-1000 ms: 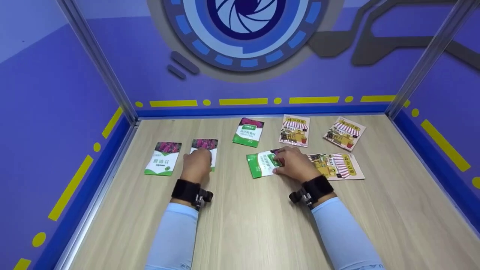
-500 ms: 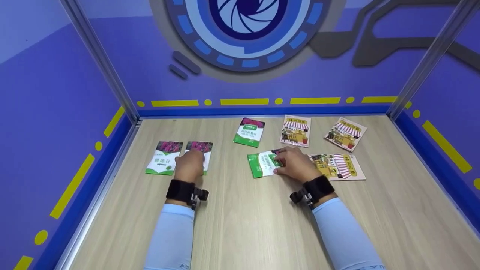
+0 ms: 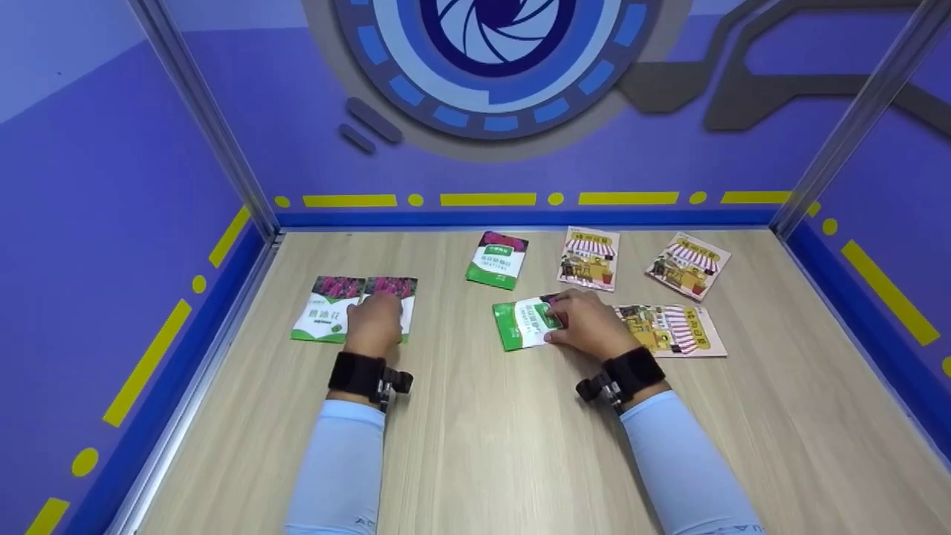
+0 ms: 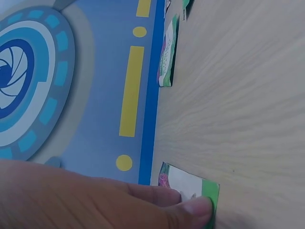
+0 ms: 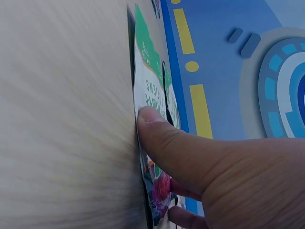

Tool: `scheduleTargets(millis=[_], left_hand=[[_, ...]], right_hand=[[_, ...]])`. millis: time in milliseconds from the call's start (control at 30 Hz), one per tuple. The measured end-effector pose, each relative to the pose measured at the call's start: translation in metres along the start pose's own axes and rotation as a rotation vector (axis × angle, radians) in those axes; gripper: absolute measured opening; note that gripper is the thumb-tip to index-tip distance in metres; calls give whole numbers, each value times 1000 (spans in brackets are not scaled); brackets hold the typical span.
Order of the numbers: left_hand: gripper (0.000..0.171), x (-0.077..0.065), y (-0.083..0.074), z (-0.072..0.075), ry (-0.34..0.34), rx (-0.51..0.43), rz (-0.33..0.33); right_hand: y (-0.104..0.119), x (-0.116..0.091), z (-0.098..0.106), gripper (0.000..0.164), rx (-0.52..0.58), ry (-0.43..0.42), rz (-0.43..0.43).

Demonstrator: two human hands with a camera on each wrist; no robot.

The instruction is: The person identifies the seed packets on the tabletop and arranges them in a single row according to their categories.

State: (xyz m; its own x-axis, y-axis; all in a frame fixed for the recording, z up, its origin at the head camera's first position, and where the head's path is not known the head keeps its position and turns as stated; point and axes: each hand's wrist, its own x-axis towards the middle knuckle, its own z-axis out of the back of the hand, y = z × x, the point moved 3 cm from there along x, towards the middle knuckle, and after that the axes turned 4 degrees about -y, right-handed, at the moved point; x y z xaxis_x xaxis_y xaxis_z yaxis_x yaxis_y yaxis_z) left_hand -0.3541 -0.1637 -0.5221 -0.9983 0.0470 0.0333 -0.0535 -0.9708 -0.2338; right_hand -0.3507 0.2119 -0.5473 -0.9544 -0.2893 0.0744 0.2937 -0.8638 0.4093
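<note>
My left hand [image 3: 375, 323] grips a white-and-green seed packet [image 3: 396, 285] with pink flowers across its top. In the left wrist view, the thumb lies over the green end of that packet [image 4: 186, 182]. Right beside it on the left is a matching flower seed packet [image 3: 318, 310]. Near the middle of the table, my right hand [image 3: 594, 325] holds another green-and-white seed packet [image 3: 516, 327], turned sideways. The right wrist view shows the thumb [image 5: 155, 125] at its near edge and fingers at the far side; part of its flower picture is hidden.
Behind the hands lies a similar green-and-white packet [image 3: 498, 260]. Two pink packets with striped awnings, one upright [image 3: 588, 258] and one tilted [image 3: 688, 266], lie to its right. A third pink packet [image 3: 676, 330] is partly behind the right hand. Blue-purple walls [image 3: 520, 174] enclose the table [image 3: 475, 446].
My left hand has slid its packet leftward, up against the leftmost packet, and has stayed there over the last half second. The right hand keeps its place on its sideways packet.
</note>
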Motion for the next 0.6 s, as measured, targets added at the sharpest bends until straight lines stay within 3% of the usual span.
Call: scheduleTargets(millis=[267, 600], left_hand=[[28, -1, 2, -1, 10, -26, 9], [17, -2, 3, 2, -9, -7, -19]], right_hand=[[-1, -1, 0, 50, -18, 5, 13], [0, 0, 1, 48, -22, -5, 37]])
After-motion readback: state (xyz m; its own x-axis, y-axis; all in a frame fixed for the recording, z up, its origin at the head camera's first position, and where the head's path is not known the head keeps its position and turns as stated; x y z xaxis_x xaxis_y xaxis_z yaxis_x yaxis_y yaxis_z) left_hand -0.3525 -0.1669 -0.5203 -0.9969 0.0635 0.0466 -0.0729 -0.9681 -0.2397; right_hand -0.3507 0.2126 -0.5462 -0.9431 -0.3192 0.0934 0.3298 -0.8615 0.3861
